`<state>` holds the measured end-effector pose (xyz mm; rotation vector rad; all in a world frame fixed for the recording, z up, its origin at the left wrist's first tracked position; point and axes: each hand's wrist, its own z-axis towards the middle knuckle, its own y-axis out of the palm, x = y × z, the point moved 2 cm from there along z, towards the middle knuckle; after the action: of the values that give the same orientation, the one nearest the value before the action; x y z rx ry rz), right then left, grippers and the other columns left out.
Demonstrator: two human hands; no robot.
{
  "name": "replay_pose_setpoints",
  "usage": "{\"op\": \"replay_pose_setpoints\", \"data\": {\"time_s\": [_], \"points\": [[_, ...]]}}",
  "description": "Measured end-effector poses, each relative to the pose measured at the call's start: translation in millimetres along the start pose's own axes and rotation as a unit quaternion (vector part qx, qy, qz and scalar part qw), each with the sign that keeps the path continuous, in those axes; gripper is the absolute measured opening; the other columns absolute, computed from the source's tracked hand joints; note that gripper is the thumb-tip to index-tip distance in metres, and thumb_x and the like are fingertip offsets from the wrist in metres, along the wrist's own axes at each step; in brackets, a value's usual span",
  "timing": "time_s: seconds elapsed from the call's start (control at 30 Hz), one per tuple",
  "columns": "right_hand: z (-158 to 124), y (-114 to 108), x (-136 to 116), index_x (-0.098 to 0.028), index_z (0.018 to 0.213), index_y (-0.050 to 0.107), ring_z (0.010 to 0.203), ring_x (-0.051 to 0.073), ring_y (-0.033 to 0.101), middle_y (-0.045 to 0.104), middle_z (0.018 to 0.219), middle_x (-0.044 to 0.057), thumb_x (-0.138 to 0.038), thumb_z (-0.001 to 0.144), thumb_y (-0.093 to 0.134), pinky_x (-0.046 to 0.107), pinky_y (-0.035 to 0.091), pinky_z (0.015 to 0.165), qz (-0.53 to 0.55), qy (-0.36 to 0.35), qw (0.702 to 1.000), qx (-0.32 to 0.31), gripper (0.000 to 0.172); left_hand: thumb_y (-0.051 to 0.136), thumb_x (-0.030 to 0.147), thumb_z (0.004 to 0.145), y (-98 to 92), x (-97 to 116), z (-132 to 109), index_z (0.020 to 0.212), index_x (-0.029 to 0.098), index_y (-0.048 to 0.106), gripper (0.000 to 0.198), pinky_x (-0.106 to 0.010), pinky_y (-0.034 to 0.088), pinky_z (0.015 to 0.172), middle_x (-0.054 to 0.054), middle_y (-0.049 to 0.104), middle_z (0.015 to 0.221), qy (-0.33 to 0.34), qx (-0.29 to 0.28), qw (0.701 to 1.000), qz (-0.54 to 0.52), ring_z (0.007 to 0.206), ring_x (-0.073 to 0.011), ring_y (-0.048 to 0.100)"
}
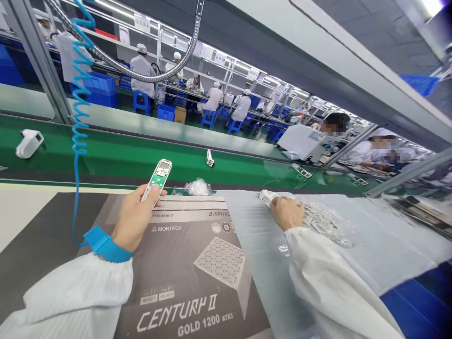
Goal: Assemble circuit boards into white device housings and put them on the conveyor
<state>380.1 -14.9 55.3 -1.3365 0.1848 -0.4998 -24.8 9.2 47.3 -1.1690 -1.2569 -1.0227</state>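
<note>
My left hand [136, 214], with a blue wrist strap [108, 244], grips a slim white plastic housing [163, 170]. A small green circuit board [158, 181] shows inside it, under my thumb. The housing is raised above a dark printed cardboard sheet [169, 263]. Over on the right, my right hand [287, 213] has its fingers curled down on a white plastic part [265, 197], whose far end pokes out past the fingertips. Beside that hand lies a clear bag [328, 223] of small pale flat pieces, on a sheet of translucent packing foam [261, 254].
A crumpled clear bag [199, 187] lies behind the cardboard. On the green conveyor belt [141, 153] sit a white device [29, 143], a small white part [210, 158] and a flat frame [301, 170]. A blue coiled cord [80, 113] hangs at left. Co-workers sit beyond.
</note>
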Motion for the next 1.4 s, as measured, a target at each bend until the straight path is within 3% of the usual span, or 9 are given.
{"op": "replay_pose_setpoints", "data": {"time_s": [0.27,0.53,0.77,0.9,1.0,1.1,1.17,1.3,1.4], "points": [[-14.7,13.3,15.7,-0.016,0.112,0.067,0.113,0.030,0.056,0.065,0.117,0.016,-0.029,0.095,0.042,0.042,0.037,0.089,-0.041,0.040,0.998,0.009,0.033,0.056,0.057,0.084,-1.2,-0.1,0.5,0.088,0.020,0.069,0.039,-0.030,0.036,0.071,0.000,0.057,0.072,-0.021,-0.006,1.000,0.000,0.076,-0.0180,0.052],[-14.7,11.1,16.9,-0.017,0.084,0.073,0.098,0.026,0.063,0.071,0.102,0.015,-0.033,0.097,0.036,0.037,0.041,0.083,-0.011,0.015,0.999,-0.045,0.042,0.057,0.057,0.083,-0.7,-1.5,1.1,0.086,0.020,0.069,0.039,-0.029,0.038,0.069,-0.002,0.060,0.074,-0.026,-0.004,1.000,-0.002,0.078,-0.0195,0.053],[9.1,13.1,17.9,-0.021,0.070,0.066,0.080,0.022,0.063,0.067,0.077,0.009,-0.031,0.087,0.056,0.035,0.041,0.072,0.085,0.001,0.988,-0.126,0.023,0.068,0.059,0.075,2.0,-2.5,0.9,0.093,0.016,0.070,0.046,-0.026,0.044,0.070,-0.004,0.066,0.085,-0.046,-0.062,0.992,-0.100,0.076,-0.0148,0.055],[22.1,-4.1,10.3,-0.019,0.050,0.054,0.064,0.018,0.057,0.055,0.058,0.002,-0.022,0.076,0.065,0.031,0.039,0.065,0.152,-0.030,0.968,-0.195,0.028,0.077,0.045,0.072,6.2,5.8,-4.4,0.098,0.013,0.065,0.043,-0.025,0.048,0.070,-0.006,0.068,0.096,-0.075,-0.107,0.975,-0.181,0.077,-0.0133,0.059],[20.7,-20.9,-10.9,-0.018,0.063,0.060,0.058,0.014,0.051,0.054,0.060,0.000,-0.028,0.081,0.059,0.028,0.039,0.059,0.232,-0.075,0.943,-0.227,0.021,0.077,0.031,0.072,10.6,9.2,-7.7,0.104,0.014,0.057,0.041,-0.026,0.050,0.065,-0.008,0.068,0.106,-0.080,-0.128,0.962,-0.227,0.070,-0.0112,0.059],[4.8,-30.7,-55.0,-0.017,0.092,0.065,0.055,0.010,0.046,0.059,0.072,0.000,-0.034,0.084,0.059,0.025,0.038,0.053,0.431,-0.094,0.863,-0.247,0.020,0.066,0.037,0.084,14.9,5.1,-7.2,0.111,0.015,0.054,0.036,-0.023,0.045,0.055,-0.009,0.068,0.109,-0.043,-0.132,0.975,-0.175,0.061,-0.0083,0.053],[-13.6,-32.0,-97.1,-0.016,0.101,0.064,0.053,0.008,0.043,0.061,0.076,0.000,-0.035,0.079,0.067,0.023,0.036,0.049,0.591,-0.096,0.751,-0.278,0.029,0.050,0.047,0.093,17.4,-0.8,-5.5,0.118,0.017,0.056,0.039,-0.023,0.042,0.052,-0.009,0.069,0.107,-0.007,-0.128,0.987,-0.094,0.060,-0.0090,0.052],[-56.5,-27.5,-183.1,-0.016,0.095,0.065,0.059,0.009,0.051,0.060,0.074,-0.001,-0.043,0.079,0.073,0.023,0.046,0.056,0.757,-0.120,0.533,-0.360,0.032,0.050,0.043,0.094,20.7,-11.2,-3.6,0.125,0.020,0.059,0.039,-0.029,0.051,0.079,-0.007,0.070,0.111,0.093,-0.137,0.986,0.032,0.089,-0.0167,0.064],[-75.9,-20.8,-216.1,-0.018,0.095,0.066,0.074,0.010,0.060,0.064,0.084,0.001,-0.041,0.079,0.075,0.027,0.054,0.076,0.823,-0.098,0.438,-0.348,0.031,0.058,0.036,0.089,21.6,-14.9,-4.8,0.121,0.021,0.063,0.035,-0.033,0.047,0.097,-0.006,0.068,0.121,0.145,-0.172,0.971,0.075,0.110,-0.0217,0.062]]}}
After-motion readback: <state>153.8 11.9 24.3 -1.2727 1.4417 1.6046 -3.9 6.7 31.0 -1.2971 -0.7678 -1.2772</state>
